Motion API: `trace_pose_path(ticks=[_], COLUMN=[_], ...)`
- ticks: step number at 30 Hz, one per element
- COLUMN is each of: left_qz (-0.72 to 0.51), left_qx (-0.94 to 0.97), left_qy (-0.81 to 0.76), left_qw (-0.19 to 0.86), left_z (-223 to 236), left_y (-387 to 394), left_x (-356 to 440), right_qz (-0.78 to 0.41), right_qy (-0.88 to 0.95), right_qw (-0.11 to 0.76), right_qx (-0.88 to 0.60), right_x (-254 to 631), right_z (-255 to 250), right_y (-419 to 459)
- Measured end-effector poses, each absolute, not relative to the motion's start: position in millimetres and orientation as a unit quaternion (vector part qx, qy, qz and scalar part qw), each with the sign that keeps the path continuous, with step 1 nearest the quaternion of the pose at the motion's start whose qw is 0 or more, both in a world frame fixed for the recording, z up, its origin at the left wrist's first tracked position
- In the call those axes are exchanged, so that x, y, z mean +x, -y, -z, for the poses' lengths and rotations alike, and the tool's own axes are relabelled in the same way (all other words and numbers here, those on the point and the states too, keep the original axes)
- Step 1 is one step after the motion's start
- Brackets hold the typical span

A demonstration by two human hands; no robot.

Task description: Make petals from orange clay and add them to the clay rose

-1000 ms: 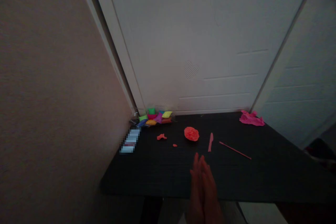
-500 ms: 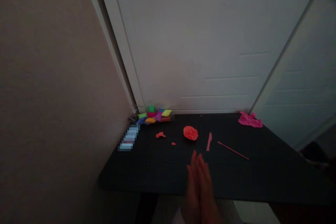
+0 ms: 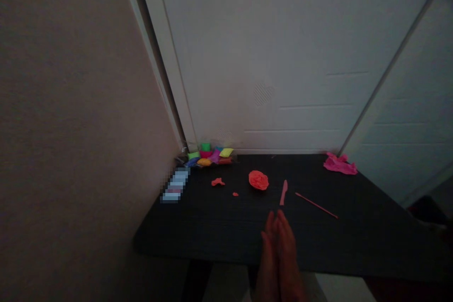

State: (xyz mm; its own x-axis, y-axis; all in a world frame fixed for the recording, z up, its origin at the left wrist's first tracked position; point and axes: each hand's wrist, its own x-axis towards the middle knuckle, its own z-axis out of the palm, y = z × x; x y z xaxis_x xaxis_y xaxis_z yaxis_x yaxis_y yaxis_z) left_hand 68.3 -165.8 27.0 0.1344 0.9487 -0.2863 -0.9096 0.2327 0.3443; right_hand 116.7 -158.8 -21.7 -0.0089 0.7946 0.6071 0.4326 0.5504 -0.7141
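My left hand [image 3: 268, 266] and my right hand [image 3: 288, 259] are pressed palm to palm over the table's front edge. Their fingers are stretched out and point away from me. Whatever may lie between the palms is hidden. Just beyond the fingertips lies a pink clay knife [image 3: 283, 192]. A thin pink stick tool [image 3: 316, 205] rests to its right, set at a slant. Farther back sits a round orange-red clay piece [image 3: 258, 180] with a ridged, crinkled top. To its left are two loose orange-red clay scraps, one larger [image 3: 217, 182] and one tiny [image 3: 235, 194].
Colourful clay packets [image 3: 208, 156] in a clear bag stand at the back left of the dark table [image 3: 198, 231]. A blurred-out pale rectangle [image 3: 176, 185] lies by the left wall. Crumpled pink material [image 3: 340, 164] is at the back right. A white panel [image 3: 262, 47] borders the rear.
Both joined hands have shifted slightly right and nearer to me. The view has moved a little; the things on the table lie as before.
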Motion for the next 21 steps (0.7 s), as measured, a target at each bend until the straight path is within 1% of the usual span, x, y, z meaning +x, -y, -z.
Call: trace_pose_path(ticks=[2, 4, 9, 13, 15, 20, 21], left_qz=[-0.611, -0.606, -0.605, -0.609, -0.607, -0.600, -0.600], left_qx=[0.062, 0.084, 0.103, 0.106, 0.107, 0.114, 0.119], left_qy=[-0.232, -0.231, -0.227, -0.239, -0.246, -0.267, -0.272], left_qw=[0.755, 0.756, 0.756, 0.748, 0.748, 0.746, 0.743], left_z=[-27, -26, -22, -22, -23, -22, -21], left_y=[166, 166, 167, 170, 173, 175, 174], left_x=[70, 73, 73, 71, 71, 73, 74], right_qz=[-0.146, -0.151, -0.173, -0.144, -0.143, -0.096, -0.094], right_qy=[0.675, 0.655, 0.707, 0.699, 0.692, 0.675, 0.684], right_qw=[0.566, 0.566, 0.490, 0.477, 0.488, 0.583, 0.584], right_qx=[-0.450, -0.477, -0.479, -0.514, -0.512, -0.442, -0.428], right_x=[112, 111, 120, 118, 116, 122, 124], right_z=[16, 4, -14, -7, -4, 2, 2], right_y=[158, 157, 160, 168, 166, 147, 145])
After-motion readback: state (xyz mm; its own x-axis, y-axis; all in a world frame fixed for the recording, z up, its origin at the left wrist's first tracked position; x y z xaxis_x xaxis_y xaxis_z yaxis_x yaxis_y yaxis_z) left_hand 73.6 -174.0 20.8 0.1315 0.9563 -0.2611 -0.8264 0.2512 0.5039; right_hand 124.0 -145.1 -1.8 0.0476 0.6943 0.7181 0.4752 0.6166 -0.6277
